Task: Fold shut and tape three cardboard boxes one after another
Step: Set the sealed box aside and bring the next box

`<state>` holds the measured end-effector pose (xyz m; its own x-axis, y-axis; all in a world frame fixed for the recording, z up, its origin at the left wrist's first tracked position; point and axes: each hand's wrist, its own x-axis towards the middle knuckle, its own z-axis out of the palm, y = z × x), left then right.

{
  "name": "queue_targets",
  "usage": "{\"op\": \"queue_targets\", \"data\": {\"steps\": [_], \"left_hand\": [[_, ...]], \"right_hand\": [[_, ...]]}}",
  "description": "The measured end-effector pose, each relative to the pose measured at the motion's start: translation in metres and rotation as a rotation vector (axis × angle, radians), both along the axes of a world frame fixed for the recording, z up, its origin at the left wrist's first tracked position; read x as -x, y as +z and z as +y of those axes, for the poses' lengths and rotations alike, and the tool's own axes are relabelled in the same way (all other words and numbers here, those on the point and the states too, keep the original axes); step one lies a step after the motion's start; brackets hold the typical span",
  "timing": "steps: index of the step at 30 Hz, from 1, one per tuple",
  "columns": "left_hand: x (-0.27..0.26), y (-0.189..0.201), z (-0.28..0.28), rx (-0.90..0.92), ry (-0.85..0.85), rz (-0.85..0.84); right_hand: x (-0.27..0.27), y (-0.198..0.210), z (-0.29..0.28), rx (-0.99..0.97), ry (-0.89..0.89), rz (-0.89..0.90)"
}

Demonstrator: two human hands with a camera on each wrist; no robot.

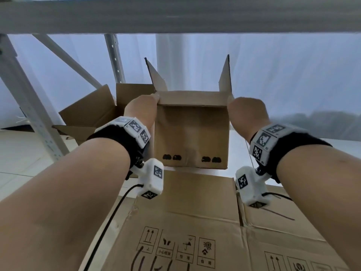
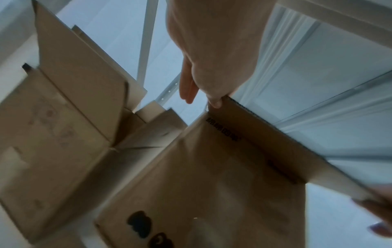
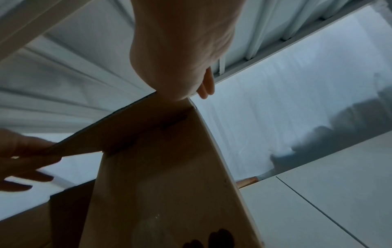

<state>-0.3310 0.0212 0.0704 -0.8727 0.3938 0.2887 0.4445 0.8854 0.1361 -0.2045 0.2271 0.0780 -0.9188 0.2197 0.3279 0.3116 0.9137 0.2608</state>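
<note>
A small brown cardboard box (image 1: 191,133) with black marks low on its near side is upright in front of me. Its two side flaps (image 1: 225,77) stand up, and the near flap (image 1: 192,97) is bent over. My left hand (image 1: 141,110) pinches the near flap's left corner, with the thumb (image 2: 214,100) on the flap's edge and the fingers (image 2: 187,89) behind it. At the right corner my right hand (image 1: 247,114) pinches the same flap, and its thumb base (image 3: 180,83) lies on the edge. I cannot tell whether the box is lifted or standing.
A second open cardboard box (image 1: 93,114) sits at the back left beside a grey metal rack post (image 1: 29,106). Large flat cartons (image 1: 185,222) with printed handling symbols fill the foreground. A white curtain hangs behind, and white floor tiles (image 3: 328,201) lie to the right.
</note>
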Motion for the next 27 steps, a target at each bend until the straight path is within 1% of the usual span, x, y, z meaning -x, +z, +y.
{"op": "queue_targets", "data": {"steps": [2,3,5,7,9,11,14,17,19,22,25,27], "left_hand": [[0.001,-0.010,-0.015,0.023,-0.011,0.097],[0.002,-0.015,-0.023,0.015,-0.004,0.119],[0.002,-0.022,-0.039,-0.057,0.020,0.123],[-0.007,-0.029,-0.050,-0.128,-0.009,0.133],[-0.023,-0.037,-0.050,-0.141,-0.100,0.175],[-0.039,-0.044,-0.039,-0.134,-0.185,0.196],[-0.046,-0.046,-0.014,-0.139,-0.233,0.161],[-0.050,-0.041,-0.008,-0.072,-0.185,0.004],[-0.047,-0.036,-0.016,-0.068,-0.145,-0.024],[-0.039,-0.030,-0.032,-0.109,-0.101,0.049],[-0.034,-0.025,-0.045,-0.130,-0.060,0.166],[-0.032,-0.024,-0.052,-0.202,-0.013,0.171]], "right_hand": [[0.000,-0.005,-0.006,0.008,0.101,0.008],[0.000,-0.007,-0.010,0.024,0.155,0.029],[-0.003,-0.011,-0.017,0.069,0.255,0.086],[-0.014,-0.020,-0.017,0.152,0.293,0.123],[-0.030,-0.035,-0.008,0.232,0.279,0.138],[-0.045,-0.049,0.007,0.311,0.224,0.182],[-0.047,-0.056,0.031,0.437,0.131,0.259],[-0.040,-0.057,0.031,0.554,0.121,0.173],[-0.034,-0.056,0.022,0.592,0.119,0.155],[-0.020,-0.048,0.011,0.675,0.121,0.195],[-0.007,-0.036,-0.002,0.894,0.117,0.256],[0.000,-0.034,-0.014,1.045,0.089,0.268]]}}
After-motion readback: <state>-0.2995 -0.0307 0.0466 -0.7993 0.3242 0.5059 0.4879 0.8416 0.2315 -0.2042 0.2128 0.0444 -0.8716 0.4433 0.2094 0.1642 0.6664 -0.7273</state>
